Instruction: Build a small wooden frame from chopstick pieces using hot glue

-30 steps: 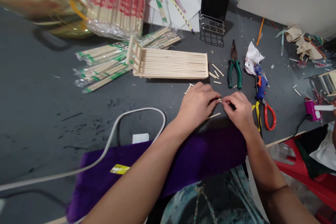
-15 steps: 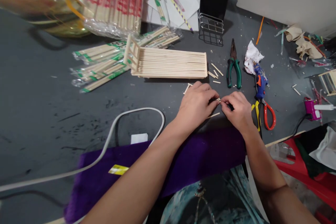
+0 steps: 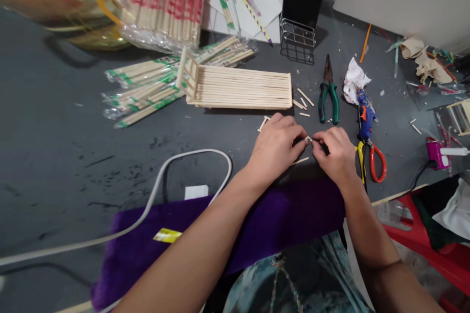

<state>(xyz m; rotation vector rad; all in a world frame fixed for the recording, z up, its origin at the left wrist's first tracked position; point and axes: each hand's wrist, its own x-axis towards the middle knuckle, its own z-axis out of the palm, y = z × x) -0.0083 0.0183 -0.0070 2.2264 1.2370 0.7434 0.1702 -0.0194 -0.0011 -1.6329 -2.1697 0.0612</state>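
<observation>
My left hand (image 3: 276, 146) and my right hand (image 3: 335, 152) meet over the dark table (image 3: 66, 146), fingertips pinched together on a small wooden stick piece (image 3: 309, 139). Most of that piece is hidden by my fingers. Another thin stick (image 3: 301, 161) lies on the table just under my hands. Behind them stands a tray-like frame built of glued chopsticks (image 3: 238, 89), with several short stick offcuts (image 3: 303, 101) at its right end.
Green-handled pliers (image 3: 328, 95), a blue glue gun (image 3: 365, 112) and orange-handled scissors (image 3: 374, 161) lie to the right. Packs of wrapped chopsticks (image 3: 143, 90) sit to the left, a wire holder (image 3: 297, 41) behind. A white cable (image 3: 161, 190) crosses a purple cloth (image 3: 279, 220).
Both hands have stayed pinched on the small piece, with only slight finger shifts. The view wobbled a little.
</observation>
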